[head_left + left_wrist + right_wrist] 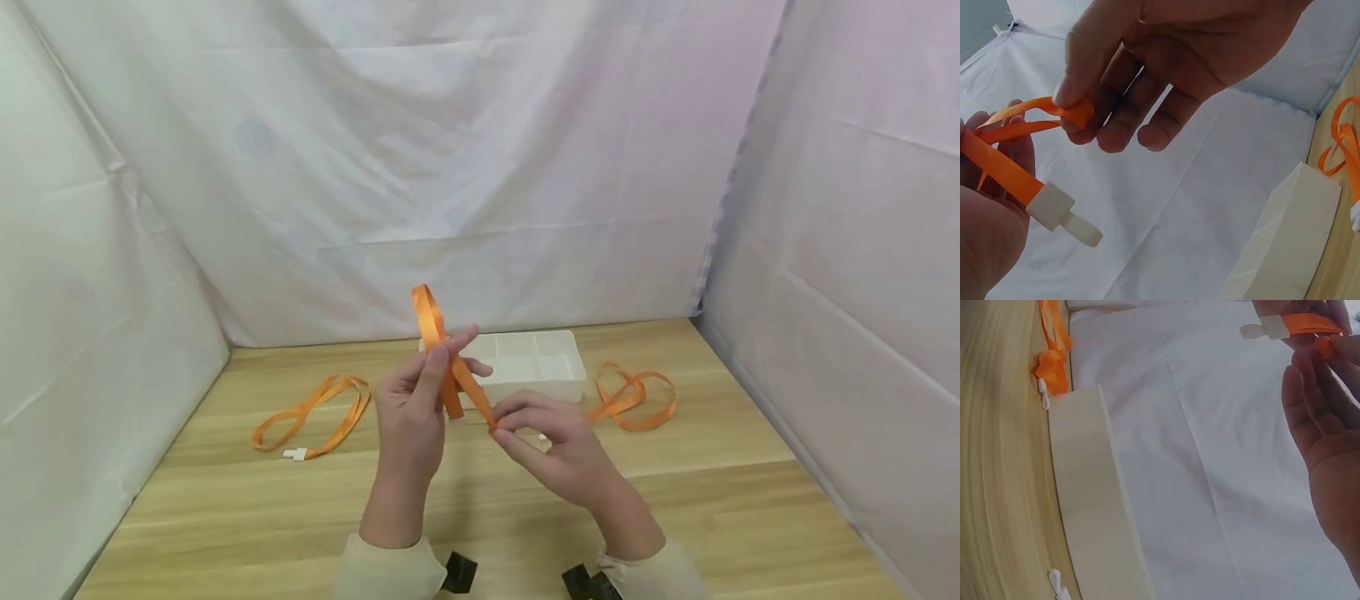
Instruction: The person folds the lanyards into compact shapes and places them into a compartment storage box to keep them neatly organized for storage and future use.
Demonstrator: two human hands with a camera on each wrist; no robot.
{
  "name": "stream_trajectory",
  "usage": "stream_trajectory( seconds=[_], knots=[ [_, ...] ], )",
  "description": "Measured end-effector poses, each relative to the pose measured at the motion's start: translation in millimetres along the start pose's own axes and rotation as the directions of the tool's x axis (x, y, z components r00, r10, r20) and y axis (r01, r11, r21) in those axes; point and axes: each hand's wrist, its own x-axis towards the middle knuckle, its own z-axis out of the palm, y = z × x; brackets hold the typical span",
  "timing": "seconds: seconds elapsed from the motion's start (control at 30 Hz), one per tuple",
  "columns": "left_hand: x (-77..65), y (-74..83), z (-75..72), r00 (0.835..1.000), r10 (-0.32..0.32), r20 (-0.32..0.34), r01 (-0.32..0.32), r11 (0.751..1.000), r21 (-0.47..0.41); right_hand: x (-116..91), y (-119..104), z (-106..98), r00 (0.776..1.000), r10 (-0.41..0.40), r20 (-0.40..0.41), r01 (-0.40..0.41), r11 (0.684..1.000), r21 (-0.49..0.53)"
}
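An orange lanyard (431,321) is held up over the table between both hands. My left hand (412,421) pinches its folded strap between thumb and fingers, with a loop standing above the fingertips. From that hand hangs the strap's end, where a white plastic clip (1050,206) shows in the left wrist view. My right hand (558,446) pinches another stretch of the same strap with thumb and index finger, pulling it down to the right. In the right wrist view the clip and the pinched strap appear at the top right.
Behind the hands stands a white divided box (536,389) near the back of the wooden table. A looped orange lanyard (300,410) with a white clip (297,454) lies on the left. Another coiled orange lanyard (622,406) lies right of the box. White curtains (487,167) surround the table.
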Motion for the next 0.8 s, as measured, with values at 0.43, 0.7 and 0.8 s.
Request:
stream_trajectory(
  seconds=[0.43,0.7,0.8],
  knots=[
    [-0.6,1.2,-1.2,0.999,0.01,0.033,-0.012,0.999,0.051,1.0,0.8,4.9,0.998,-0.046,-0.044,0.047,0.998,0.036],
    [-0.3,2.1,1.2,0.999,-0.009,0.037,0.005,0.995,0.098,2.1,3.2,4.2,0.993,-0.082,0.088,0.066,0.984,0.167],
    [-1.3,1.8,0.5,0.999,-0.027,0.04,0.022,0.993,0.117,-0.3,1.4,1.2,0.987,-0.063,0.149,0.043,0.99,0.134]
  ],
)
